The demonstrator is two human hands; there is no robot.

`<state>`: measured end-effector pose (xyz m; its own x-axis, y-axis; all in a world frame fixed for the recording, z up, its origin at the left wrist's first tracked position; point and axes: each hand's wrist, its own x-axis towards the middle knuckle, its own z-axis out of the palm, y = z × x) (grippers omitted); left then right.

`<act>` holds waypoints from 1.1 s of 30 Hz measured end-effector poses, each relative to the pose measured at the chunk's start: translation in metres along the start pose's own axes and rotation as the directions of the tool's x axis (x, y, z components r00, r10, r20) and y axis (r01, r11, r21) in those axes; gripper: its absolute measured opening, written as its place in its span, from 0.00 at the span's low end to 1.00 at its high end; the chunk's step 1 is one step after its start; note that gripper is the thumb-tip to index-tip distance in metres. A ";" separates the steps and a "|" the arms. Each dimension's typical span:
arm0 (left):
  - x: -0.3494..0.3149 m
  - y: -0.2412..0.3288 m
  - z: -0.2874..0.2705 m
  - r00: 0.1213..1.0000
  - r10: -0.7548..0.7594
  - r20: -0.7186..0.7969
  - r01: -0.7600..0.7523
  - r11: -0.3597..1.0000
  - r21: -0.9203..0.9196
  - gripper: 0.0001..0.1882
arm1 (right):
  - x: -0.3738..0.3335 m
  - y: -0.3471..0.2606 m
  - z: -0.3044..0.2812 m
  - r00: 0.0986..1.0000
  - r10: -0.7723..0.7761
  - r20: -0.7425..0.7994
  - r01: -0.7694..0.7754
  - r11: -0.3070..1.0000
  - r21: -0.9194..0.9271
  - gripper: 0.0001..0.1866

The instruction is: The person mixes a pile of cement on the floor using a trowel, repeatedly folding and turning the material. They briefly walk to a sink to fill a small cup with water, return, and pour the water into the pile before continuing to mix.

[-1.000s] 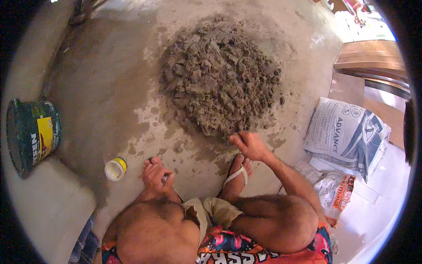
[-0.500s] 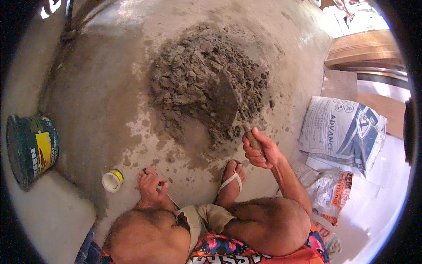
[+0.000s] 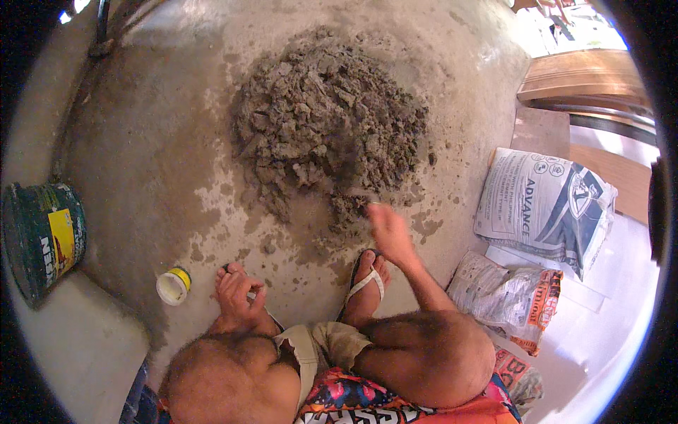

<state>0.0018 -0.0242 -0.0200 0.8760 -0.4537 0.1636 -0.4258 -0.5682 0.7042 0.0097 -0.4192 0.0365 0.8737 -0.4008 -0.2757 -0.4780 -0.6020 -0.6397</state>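
Observation:
A heap of wet grey mortar lies on the concrete floor in front of my feet. My right hand, smeared by motion, is closed round the handle of a trowel at the heap's near right edge. The trowel's blade cannot be made out now; it seems lost in the blur and dark mortar. My left hand hangs loosely over my left foot, fingers bent and a little apart, with nothing visible in it.
A small white tub with a yellow band stands left of my left foot. Farther left is a dark green bucket. On the right lie a white-and-blue cement bag and a crumpled bag, beside wooden boards.
My right hand has swung left and slightly away from me with the trowel, whose blade was plain over the heap before. My left hand has stayed by my foot. The view has shifted slightly.

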 end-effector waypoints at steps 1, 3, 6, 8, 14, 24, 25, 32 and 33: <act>-0.003 -0.001 -0.003 1.000 -0.001 0.008 0.000 1.000 0.021 0.06 | 0.009 0.003 0.006 0.997 0.055 0.050 -0.055 0.998 -0.007 0.24; 0.001 -0.004 -0.011 1.000 0.001 -0.012 0.000 0.999 0.053 0.06 | 0.029 -0.008 0.013 0.978 0.139 0.156 -0.137 0.990 -0.023 0.25; -0.009 -0.010 -0.017 1.000 -0.017 -0.022 0.018 0.999 0.050 0.07 | 0.001 -0.087 -0.066 0.893 0.320 0.318 -0.334 0.942 -0.009 0.28; -0.012 -0.010 -0.028 1.000 -0.008 -0.015 0.009 0.996 0.087 0.07 | -0.019 -0.106 -0.095 0.850 0.348 0.395 -0.413 0.906 0.091 0.26; 0.001 -0.004 -0.029 1.000 0.030 -0.008 -0.030 0.999 -0.015 0.06 | -0.034 -0.169 -0.119 0.865 0.261 0.429 -0.341 0.932 0.120 0.21; 0.002 0.004 -0.027 0.986 -0.162 0.044 0.167 0.972 -0.167 0.10 | 0.024 -0.159 0.019 0.758 0.400 0.515 -0.498 0.865 0.060 0.28; 0.007 0.000 -0.031 0.995 -0.101 0.018 0.102 0.975 -0.195 0.08 | 0.016 -0.175 0.004 0.786 0.388 0.481 -0.477 0.876 0.073 0.28; 0.026 0.016 -0.029 0.997 -0.052 0.059 0.062 0.977 -0.203 0.08 | 0.016 -0.104 0.074 0.988 0.110 0.105 -0.085 0.971 -0.223 0.32; 0.028 0.013 -0.023 0.999 -0.048 0.020 0.051 0.983 -0.179 0.08 | 0.028 -0.085 0.092 1.000 0.015 0.009 -0.012 0.958 -0.288 0.33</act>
<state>0.0254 -0.0287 0.0094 0.8909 -0.4391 0.1159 -0.3332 -0.4588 0.8237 0.0826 -0.3159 0.0175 0.8673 -0.4033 -0.2916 -0.4938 -0.7706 -0.4029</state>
